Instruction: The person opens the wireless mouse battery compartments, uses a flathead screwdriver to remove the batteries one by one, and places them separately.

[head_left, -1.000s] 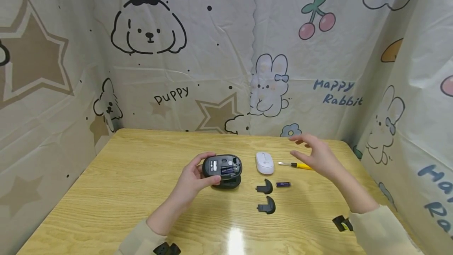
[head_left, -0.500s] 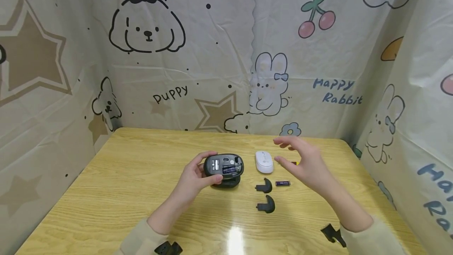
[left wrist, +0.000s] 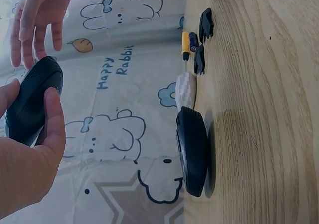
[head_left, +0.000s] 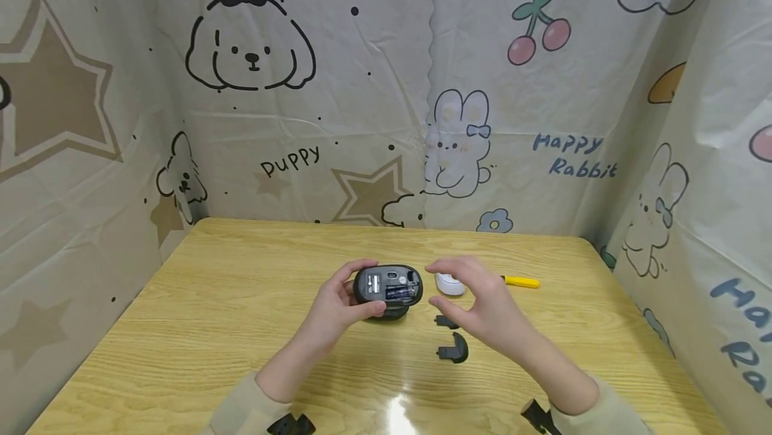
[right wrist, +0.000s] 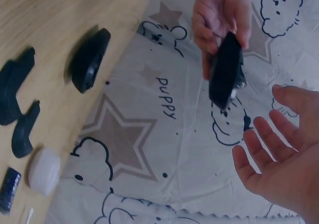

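Raised over the table, a black computer mouse (head_left: 375, 282) faces underside up, its battery compartment uncovered with a dark battery (head_left: 398, 293) inside. My left hand (head_left: 330, 304) grips its left end, thumb along the near edge. Just to the right, my right hand (head_left: 479, 294) reaches toward the mouse with fingers spread and nothing in them; a gap shows in the right wrist view. Below the held one, a second black mouse (left wrist: 193, 152) sits on the table, mostly hidden in the head view. A white mouse (head_left: 449, 285) lies partly behind my right fingers.
Two dark curved battery covers (head_left: 455, 349) lie on the table to the right. A loose battery (right wrist: 10, 189), hidden in the head view, lies beside them. Farther right is a yellow-handled screwdriver (head_left: 521, 281). A printed cloth (head_left: 289, 120) hangs behind the table.
My right hand has swung left from above the screwdriver to beside the held mouse. The left hand has shifted slightly right with the mouse.
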`<state>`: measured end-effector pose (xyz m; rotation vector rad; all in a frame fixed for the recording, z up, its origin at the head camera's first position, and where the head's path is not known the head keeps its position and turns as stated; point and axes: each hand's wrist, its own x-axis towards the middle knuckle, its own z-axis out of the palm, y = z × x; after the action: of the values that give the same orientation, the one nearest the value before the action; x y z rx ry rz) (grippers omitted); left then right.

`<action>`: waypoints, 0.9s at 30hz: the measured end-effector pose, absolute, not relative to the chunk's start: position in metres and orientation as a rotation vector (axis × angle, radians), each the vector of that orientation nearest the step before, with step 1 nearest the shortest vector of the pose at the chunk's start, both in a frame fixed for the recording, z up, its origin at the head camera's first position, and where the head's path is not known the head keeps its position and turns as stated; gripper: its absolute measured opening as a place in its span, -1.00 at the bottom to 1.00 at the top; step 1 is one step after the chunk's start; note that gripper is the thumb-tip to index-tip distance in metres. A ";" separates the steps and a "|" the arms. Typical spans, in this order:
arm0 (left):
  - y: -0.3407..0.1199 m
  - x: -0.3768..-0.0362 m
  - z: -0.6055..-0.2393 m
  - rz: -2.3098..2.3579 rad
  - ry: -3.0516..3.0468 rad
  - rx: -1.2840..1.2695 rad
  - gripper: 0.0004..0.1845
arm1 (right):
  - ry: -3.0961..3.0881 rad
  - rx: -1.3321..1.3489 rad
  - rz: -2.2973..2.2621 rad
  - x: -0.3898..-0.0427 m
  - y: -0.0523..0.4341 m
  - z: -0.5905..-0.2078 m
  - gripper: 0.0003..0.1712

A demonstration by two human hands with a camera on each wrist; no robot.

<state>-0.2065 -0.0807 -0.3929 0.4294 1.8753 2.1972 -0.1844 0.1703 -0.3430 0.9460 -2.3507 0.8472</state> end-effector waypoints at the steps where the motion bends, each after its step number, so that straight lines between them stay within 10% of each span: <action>1: -0.080 -0.206 -0.393 2.195 1.872 0.433 -0.24 | -2.355 0.952 0.852 -0.184 0.168 -0.345 -0.52; 27: -0.075 -0.200 -0.391 2.152 1.898 0.462 -0.27 | -2.214 1.047 0.809 -0.195 0.156 -0.370 -0.73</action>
<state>-0.1997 -0.0749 -0.3912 0.4618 1.8982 2.1520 -0.1955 0.1564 -0.3704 1.0470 -2.2145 0.8089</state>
